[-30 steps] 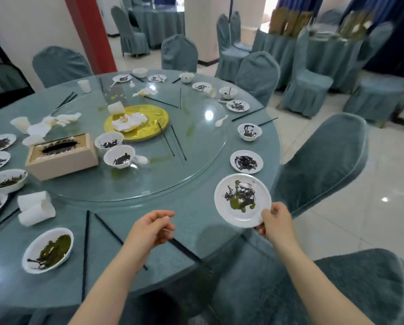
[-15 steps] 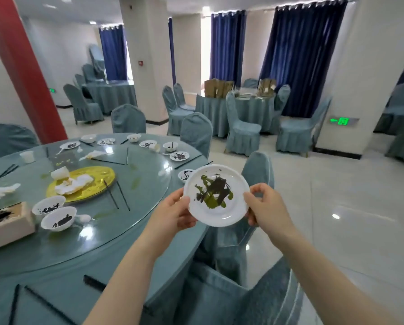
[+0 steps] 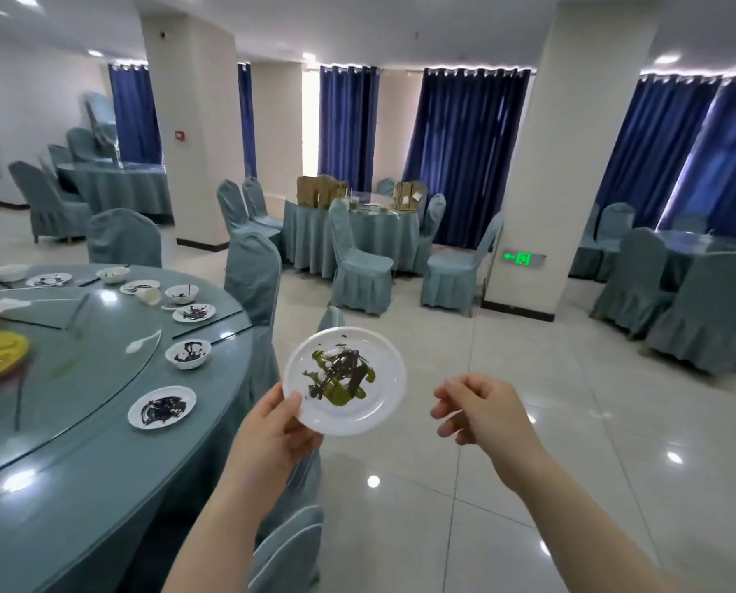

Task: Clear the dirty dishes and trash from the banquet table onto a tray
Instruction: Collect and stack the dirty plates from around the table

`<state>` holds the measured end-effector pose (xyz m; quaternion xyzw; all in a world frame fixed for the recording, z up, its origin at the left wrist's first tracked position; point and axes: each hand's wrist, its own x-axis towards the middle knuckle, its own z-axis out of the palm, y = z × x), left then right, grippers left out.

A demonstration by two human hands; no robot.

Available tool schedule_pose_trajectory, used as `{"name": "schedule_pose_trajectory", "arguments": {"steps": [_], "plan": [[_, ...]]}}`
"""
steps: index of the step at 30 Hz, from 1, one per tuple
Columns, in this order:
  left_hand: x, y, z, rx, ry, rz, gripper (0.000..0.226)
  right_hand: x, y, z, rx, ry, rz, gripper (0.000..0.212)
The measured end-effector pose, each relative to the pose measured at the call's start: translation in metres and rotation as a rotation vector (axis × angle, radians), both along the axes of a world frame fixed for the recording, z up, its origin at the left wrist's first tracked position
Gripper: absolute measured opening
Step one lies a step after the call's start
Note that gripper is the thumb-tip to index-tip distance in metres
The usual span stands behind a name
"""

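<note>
The dirty plate (image 3: pixel 345 380), smeared with green and dark sauce, is in the air to the right of the banquet surface (image 3: pixel 101 421), above the floor. Your left hand (image 3: pixel 272 430) holds its near left rim in a closed grip. Your right hand (image 3: pixel 481 410) is just beside the plate, half open and holding nothing. No tray is in view. I judge the task is at an early stage: several dirty saucers (image 3: pixel 162 407), small bowls (image 3: pixel 187 353) and a white spoon (image 3: pixel 143 341) are left on the surface.
</note>
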<state>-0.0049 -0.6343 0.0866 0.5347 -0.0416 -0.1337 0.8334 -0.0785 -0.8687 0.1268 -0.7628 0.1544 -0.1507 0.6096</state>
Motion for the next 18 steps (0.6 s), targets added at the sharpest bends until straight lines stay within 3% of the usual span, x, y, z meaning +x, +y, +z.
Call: {"name": "schedule_pose_trajectory", "arguments": {"steps": [8, 18], "plan": [[0.045, -0.045, -0.005, -0.024, 0.049, 0.202, 0.021, 0.062, -0.073, -0.023, 0.168, 0.023, 0.087, 0.019], [0.182, -0.052, -0.042, -0.013, 0.118, 0.323, 0.022, 0.21, -0.089, -0.066, 0.35, 0.149, 0.19, 0.018]]}}
